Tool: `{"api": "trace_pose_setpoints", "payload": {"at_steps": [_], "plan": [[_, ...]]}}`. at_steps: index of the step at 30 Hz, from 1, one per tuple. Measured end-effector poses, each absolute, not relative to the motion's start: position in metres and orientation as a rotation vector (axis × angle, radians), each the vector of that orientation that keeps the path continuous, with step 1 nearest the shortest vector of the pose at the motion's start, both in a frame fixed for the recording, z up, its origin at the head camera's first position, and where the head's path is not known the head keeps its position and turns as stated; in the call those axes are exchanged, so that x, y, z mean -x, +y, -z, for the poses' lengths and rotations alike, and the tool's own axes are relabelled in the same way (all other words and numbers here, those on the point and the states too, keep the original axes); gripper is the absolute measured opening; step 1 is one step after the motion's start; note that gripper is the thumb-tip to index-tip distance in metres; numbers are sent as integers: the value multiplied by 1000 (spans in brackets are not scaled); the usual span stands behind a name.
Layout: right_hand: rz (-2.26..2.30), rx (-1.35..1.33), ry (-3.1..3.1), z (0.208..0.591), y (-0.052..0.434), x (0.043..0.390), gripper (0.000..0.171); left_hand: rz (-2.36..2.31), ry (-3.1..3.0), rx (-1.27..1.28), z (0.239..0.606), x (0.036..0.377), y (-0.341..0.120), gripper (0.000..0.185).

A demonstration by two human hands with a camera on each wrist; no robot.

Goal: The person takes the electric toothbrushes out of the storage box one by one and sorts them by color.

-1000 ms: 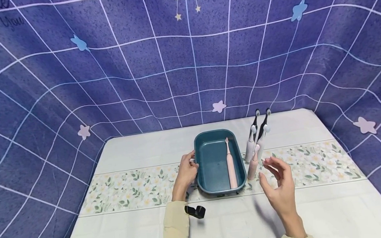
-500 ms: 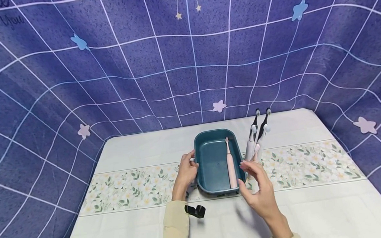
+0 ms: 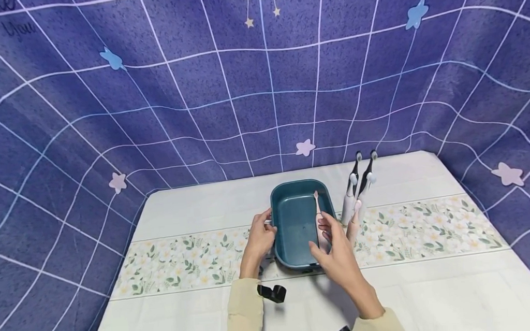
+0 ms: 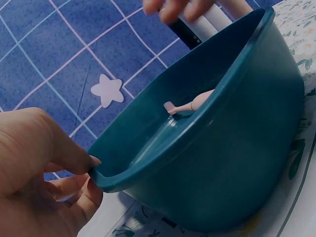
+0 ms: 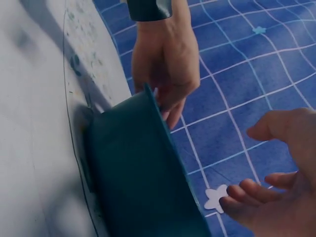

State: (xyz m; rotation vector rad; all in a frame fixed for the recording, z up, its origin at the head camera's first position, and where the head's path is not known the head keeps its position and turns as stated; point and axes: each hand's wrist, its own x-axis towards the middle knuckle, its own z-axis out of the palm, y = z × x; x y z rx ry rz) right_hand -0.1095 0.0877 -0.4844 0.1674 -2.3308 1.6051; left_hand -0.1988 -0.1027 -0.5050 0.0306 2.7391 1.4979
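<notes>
A teal plastic basin (image 3: 294, 246) sits on the table, and a pink electric toothbrush (image 3: 318, 226) lies inside along its right side. My left hand (image 3: 258, 243) pinches the basin's left rim between thumb and fingers, seen closely in the left wrist view as the hand (image 4: 44, 173) at the rim. Over the basin's front right part is my right hand (image 3: 339, 253), thumb and fingers spread apart with nothing between them. It hides part of the toothbrush handle in the head view. The right wrist view has this hand (image 5: 286, 182) above the rim, fingers loosely bent.
Right of the basin stand several electric toothbrushes: a pink one (image 3: 354, 226) in front, white-handled ones (image 3: 347, 208) with black or white necks behind. A flowered strip (image 3: 188, 262) crosses the white tabletop (image 3: 179, 323). A blue gridded curtain (image 3: 222, 101) hangs behind and at both sides.
My right hand has moved left, from beside the standing pink toothbrush, past the basin's right rim, to over the lying toothbrush. The left hand has stayed on the rim.
</notes>
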Motion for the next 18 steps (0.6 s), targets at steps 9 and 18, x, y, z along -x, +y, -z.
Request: {"api": "trace_pose_setpoints", "payload": {"at_steps": [9, 18], "plan": [[-1637, -14, -2462, 491, 83, 128, 78, -1517, 2727, -48, 505, 198, -103, 52], [-1489, 61, -2716, 488, 81, 142, 74, -1503, 2713, -34, 504, 198, -103, 53]]}}
